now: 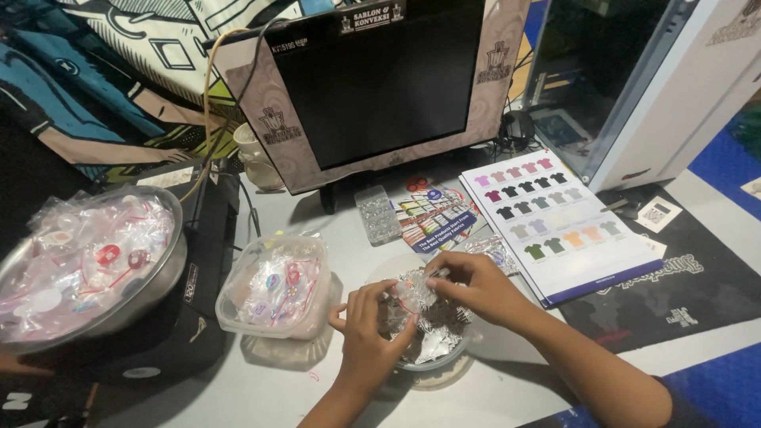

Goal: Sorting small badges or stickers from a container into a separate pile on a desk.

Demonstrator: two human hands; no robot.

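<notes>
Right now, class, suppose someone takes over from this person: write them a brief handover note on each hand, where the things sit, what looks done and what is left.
Left hand and right hand: both pinch one small clear plastic sleeve over the round bowl of loose sleeves.
Looks done: bagged round pieces fill the square plastic tub and the metal bowl to the left.
Left: many sleeves remain in the round bowl.

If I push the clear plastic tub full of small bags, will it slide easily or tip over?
The clear plastic tub looks thin-walled and filled only with small plastic packets, so probably light and easy to slide. It seems wide and low, so tipping seems unlikely.
</notes>
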